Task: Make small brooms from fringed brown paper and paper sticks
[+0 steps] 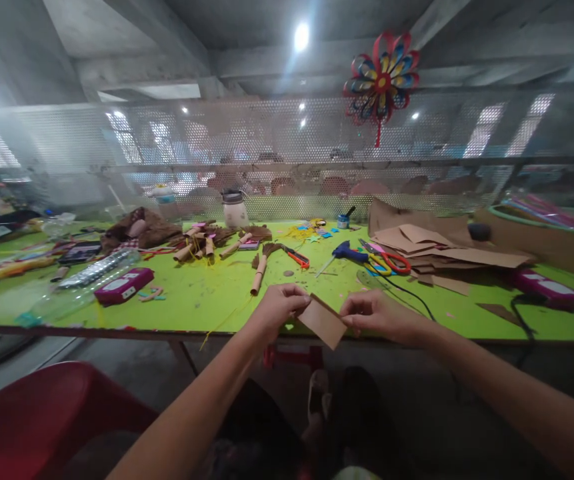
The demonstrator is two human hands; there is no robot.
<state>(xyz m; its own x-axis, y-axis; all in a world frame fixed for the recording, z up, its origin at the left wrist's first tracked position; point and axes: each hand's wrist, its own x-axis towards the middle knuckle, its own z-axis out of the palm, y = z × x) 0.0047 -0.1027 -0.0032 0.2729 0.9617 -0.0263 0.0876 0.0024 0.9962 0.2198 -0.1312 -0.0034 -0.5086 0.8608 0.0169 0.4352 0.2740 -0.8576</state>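
Observation:
A small piece of brown paper (pixel 323 323) is held between my two hands over the front edge of the green table (pixel 177 303). My left hand (pixel 284 308) pinches its upper left corner. At its right corner, my right hand (pixel 374 315) grips it with thumb and fingers. The top edge of the paper looks darker, like a narrow fold. Beyond my hands lie a rolled paper tube with a fringed end (pixel 259 275), red-handled pliers (pixel 297 259), a blue glue gun (pixel 349 253) and scissors with red and yellow handles (pixel 395 263).
Stacked brown paper sheets (pixel 447 252) lie at the right, near a purple box (pixel 549 288) with a black cord. Another purple box (pixel 124 286) and a clear plastic bottle (pixel 77 287) are at the left. A jar (pixel 235 209) stands before the mesh screen (pixel 267 140).

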